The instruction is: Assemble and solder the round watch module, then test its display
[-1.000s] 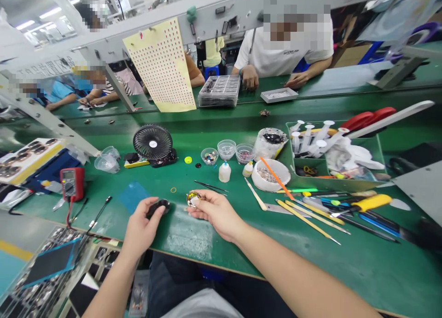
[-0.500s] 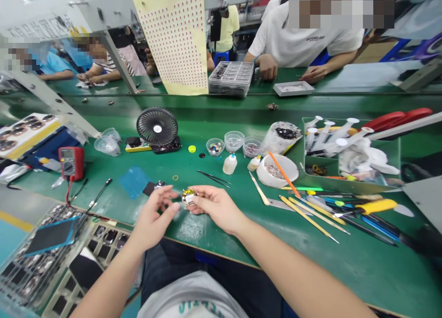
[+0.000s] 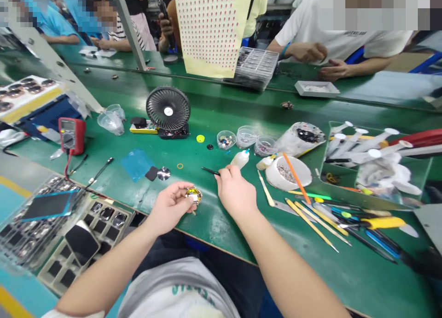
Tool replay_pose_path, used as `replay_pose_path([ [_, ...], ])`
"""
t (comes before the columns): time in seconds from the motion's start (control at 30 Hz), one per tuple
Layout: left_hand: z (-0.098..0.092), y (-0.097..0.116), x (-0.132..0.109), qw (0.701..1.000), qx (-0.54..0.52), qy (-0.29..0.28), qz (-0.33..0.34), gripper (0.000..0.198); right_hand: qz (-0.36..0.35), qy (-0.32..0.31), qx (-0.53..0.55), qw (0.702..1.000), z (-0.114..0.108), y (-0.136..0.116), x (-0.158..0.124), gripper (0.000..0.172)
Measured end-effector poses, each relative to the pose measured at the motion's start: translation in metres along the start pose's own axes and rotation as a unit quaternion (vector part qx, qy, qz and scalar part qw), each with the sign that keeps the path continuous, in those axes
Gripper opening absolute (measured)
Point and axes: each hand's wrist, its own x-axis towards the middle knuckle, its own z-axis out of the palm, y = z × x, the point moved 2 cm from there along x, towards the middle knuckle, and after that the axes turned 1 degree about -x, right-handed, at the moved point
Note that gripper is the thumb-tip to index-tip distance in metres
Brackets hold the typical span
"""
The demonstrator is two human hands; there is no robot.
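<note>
My left hand (image 3: 168,208) is shut around a small round gold-and-yellow part (image 3: 194,196) with a white label on its face. My right hand (image 3: 236,192) sits just to the right of that part and pinches a pair of black tweezers (image 3: 210,171), whose tips point left over the green mat (image 3: 193,226). Left of my hands, a round shiny metal disc (image 3: 163,173) lies beside a small black square pad (image 3: 151,173). Next to them is a blue film sheet (image 3: 137,165).
A black desk fan (image 3: 168,109) and a red multimeter (image 3: 72,135) stand at the back left. Small plastic cups of parts (image 3: 226,139), glue bottles (image 3: 241,159) and a white bowl (image 3: 288,173) stand ahead. Hand tools lie at the right, and a parts tray (image 3: 86,235) sits below the bench edge at the left.
The round part has passed from my right hand to my left. My right hand has taken up the tweezers from the mat. The black pad and metal disc now lie on the mat.
</note>
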Motion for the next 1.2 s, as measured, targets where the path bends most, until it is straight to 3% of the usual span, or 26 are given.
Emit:
replay_pose_path([
  [0.1,0.000,0.003,0.003,1.000,-0.012,0.003,-0.009,0.045,-0.030,0.071,0.098,0.992,0.001,0.001,-0.003,0.025],
  [0.2,-0.001,0.003,0.004,0.999,-0.030,0.007,-0.011,0.046,-0.055,0.124,0.279,0.951,0.000,0.003,-0.006,0.027],
  [0.27,-0.002,0.002,0.004,0.999,-0.040,0.009,-0.011,0.047,-0.066,0.089,0.338,0.934,0.001,0.002,-0.005,0.026],
  [0.37,-0.002,0.000,0.004,0.999,-0.049,0.019,0.000,0.046,-0.078,0.017,0.340,0.937,0.001,0.000,-0.004,0.019],
  [0.43,-0.002,-0.001,0.003,0.998,-0.054,0.033,0.011,0.046,-0.063,0.008,0.390,0.919,-0.001,-0.001,-0.006,0.016],
  [0.5,-0.001,-0.002,0.003,0.997,-0.065,0.048,0.015,0.046,-0.040,0.021,0.509,0.859,-0.004,-0.004,-0.011,0.020],
  [0.6,-0.001,-0.003,0.003,0.995,-0.078,0.057,0.015,0.047,-0.008,0.045,0.681,0.731,-0.007,-0.011,-0.018,0.028],
  [0.67,-0.001,-0.003,0.003,0.995,-0.079,0.057,0.016,0.045,0.008,0.044,0.722,0.691,-0.008,-0.016,-0.021,0.028],
  [0.9,-0.003,-0.002,0.004,0.995,-0.085,0.040,0.022,0.042,-0.003,0.045,0.684,0.728,-0.006,-0.030,-0.031,0.019],
  [1.1,0.000,-0.001,0.003,0.995,-0.088,0.024,0.030,0.038,-0.021,0.065,0.683,0.727,0.002,-0.037,-0.036,0.016],
  [1.2,0.000,-0.003,0.002,0.995,-0.086,0.030,0.032,0.037,-0.027,0.077,0.665,0.742,0.004,-0.036,-0.036,0.014],
])
